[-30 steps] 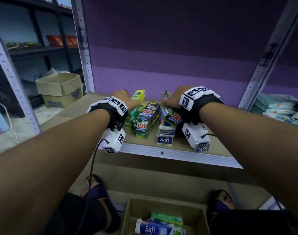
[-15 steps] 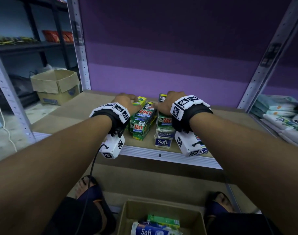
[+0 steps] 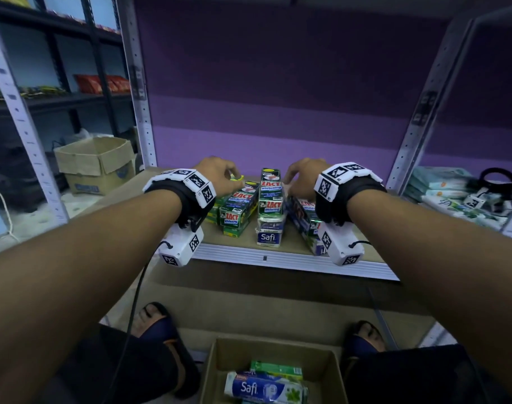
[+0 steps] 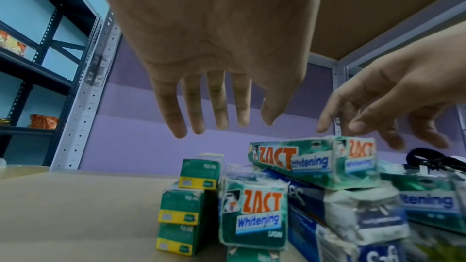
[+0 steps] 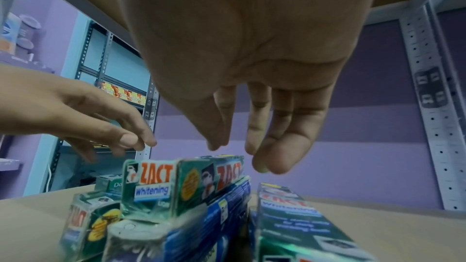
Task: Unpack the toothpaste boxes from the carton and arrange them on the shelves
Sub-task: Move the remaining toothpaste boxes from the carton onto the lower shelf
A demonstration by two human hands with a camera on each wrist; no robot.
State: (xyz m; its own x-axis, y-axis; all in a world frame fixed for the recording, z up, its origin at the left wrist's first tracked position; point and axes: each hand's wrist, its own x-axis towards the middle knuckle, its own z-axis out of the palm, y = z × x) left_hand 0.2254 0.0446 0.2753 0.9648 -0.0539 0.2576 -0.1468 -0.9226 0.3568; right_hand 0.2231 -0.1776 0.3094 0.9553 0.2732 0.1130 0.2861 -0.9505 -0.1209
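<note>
Both hands have lifted, fingers spread, above the stacked toothpaste boxes.

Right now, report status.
Left hand and right hand open, holding nothing. Toothpaste boxes stacked on shelf. More in carton.

Green Zact toothpaste boxes with orange lettering and blue-on-white "Whitening"; blue and white Safi box; purple banded back wall; white wristbands with black square markers; brown carton.
</note>
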